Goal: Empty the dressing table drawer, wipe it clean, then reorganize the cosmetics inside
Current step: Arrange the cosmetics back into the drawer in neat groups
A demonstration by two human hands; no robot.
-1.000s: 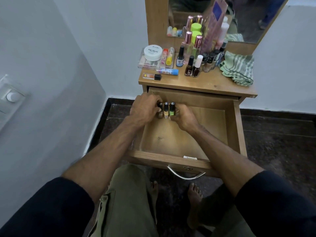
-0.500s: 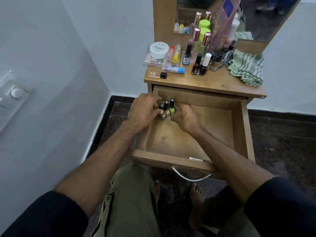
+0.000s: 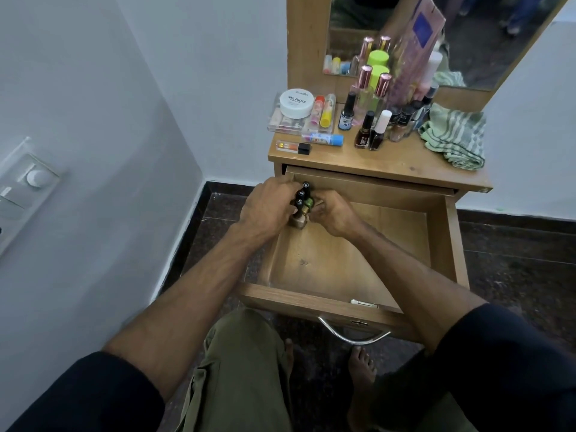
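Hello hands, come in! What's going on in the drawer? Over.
Left hand and right hand grip three small bottles at drawer's back left corner. Other cosmetics on top. Nothing in the way.

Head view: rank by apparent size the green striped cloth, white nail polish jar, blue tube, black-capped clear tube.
1. green striped cloth
2. white nail polish jar
3. blue tube and black-capped clear tube: similar length, too close to rank.
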